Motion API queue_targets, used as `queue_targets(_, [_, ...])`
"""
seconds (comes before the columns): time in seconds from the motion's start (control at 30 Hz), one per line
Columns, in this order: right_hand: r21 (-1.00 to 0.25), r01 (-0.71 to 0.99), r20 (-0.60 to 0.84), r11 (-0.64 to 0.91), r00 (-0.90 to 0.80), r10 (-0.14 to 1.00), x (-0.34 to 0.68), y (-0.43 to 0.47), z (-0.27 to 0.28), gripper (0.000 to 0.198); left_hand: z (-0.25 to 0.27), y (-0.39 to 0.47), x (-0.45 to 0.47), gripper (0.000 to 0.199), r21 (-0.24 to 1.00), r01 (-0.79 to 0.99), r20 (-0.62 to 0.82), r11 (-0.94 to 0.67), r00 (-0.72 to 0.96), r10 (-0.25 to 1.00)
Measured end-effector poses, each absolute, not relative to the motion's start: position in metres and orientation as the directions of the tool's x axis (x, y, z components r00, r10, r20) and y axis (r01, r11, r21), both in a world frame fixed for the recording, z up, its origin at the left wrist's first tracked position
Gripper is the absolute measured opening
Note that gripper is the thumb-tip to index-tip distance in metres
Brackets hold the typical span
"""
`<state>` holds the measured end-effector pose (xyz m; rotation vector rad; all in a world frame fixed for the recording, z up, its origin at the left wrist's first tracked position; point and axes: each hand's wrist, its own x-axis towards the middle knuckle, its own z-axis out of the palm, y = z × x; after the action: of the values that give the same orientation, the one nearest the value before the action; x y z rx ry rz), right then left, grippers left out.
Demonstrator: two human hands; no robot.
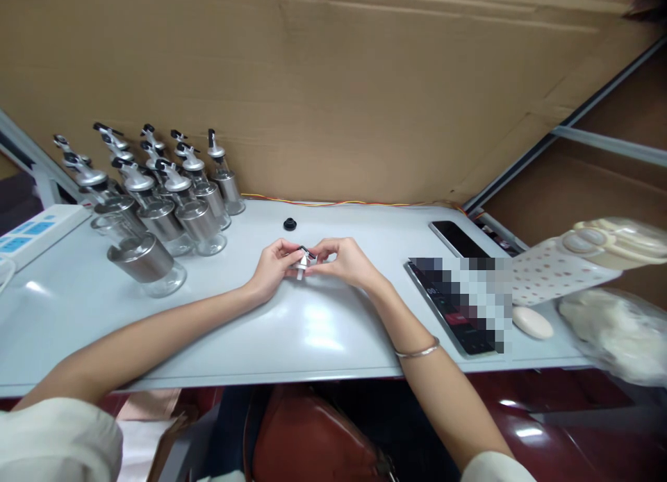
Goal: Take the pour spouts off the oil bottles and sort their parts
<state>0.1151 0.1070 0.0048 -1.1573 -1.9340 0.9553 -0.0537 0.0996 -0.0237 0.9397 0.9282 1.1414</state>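
Above the middle of the table, my left hand (272,270) and my right hand (347,261) meet around a small pour spout (302,264) with a silver-white body and a black tip. Fingers of both hands are closed on it, hiding part of it. Just beyond them a black ring-shaped stopper (290,224) lies on the tabletop. To the left stands a glass bottle (140,260) with a steel sleeve and no spout on its neck. Behind it are several similar bottles (196,221) fitted with silver spouts and black tips.
A white power strip (39,232) lies at the left edge of the white table (219,350). On the right are two phones (458,239), a pale oval object (532,322), a dotted white bottle (565,270) and a plastic bag (620,333). Cardboard (354,100) walls the back.
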Motion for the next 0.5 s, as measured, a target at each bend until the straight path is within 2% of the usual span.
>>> queue_targets(0.27, [-0.867,0.382,0.178,0.32,-0.362,0.915,0.1146,0.1076,0.0017,0.026,-0.0243,0.1025,-0.054,0.033,0.959,-0.267,-0.058,0.097,0.15,0.987])
queue_targets(0.37, [-0.899,0.294,0.193,0.326,-0.402,0.895,0.1153,0.1093,-0.002,0.039,-0.0252,0.1025,-0.054,0.026,0.99,-0.124,0.091,-0.073,0.145,0.985])
queue_targets(0.43, [-0.913,0.238,0.197,0.331,-0.454,0.869,0.1159,0.1098,-0.0028,0.051,-0.025,0.1018,-0.0542,0.02,0.981,0.013,0.186,-0.192,0.188,0.964])
queue_targets(0.5, [-0.919,0.211,0.198,0.332,-0.483,0.853,0.1167,0.1101,-0.0022,0.055,-0.0245,0.103,-0.0548,0.019,0.956,0.114,0.238,-0.271,0.241,0.941])
